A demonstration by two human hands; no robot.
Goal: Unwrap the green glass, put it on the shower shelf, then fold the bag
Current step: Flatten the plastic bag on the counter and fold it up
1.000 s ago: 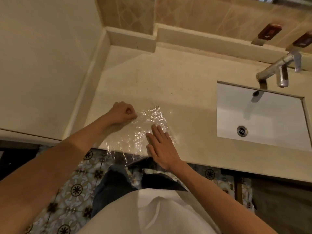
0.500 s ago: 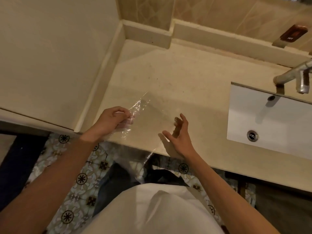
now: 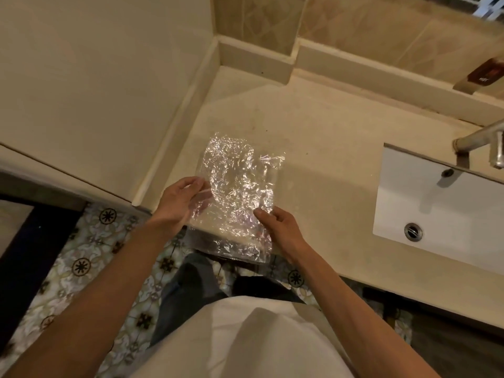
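Note:
A clear, crinkled plastic bag (image 3: 234, 186) is held up over the front edge of the beige counter (image 3: 321, 148). My left hand (image 3: 177, 203) pinches its left edge between thumb and fingers. My right hand (image 3: 278, 227) grips its lower right side, thumb on top of the plastic. The bag's lower edge hangs past the counter's front rim. The green glass and the shower shelf are not in view.
A white sink basin (image 3: 441, 211) with a drain sits at the right, under a metal tap (image 3: 480, 140). A raised ledge (image 3: 253, 58) runs along the tiled back wall. A beige wall panel (image 3: 95, 85) bounds the counter on the left. Patterned floor tiles (image 3: 81, 266) lie below.
The bag was flat on the counter under my hands a second ago. Both hands have since lifted it and now hold it spread between them; the view shifted left.

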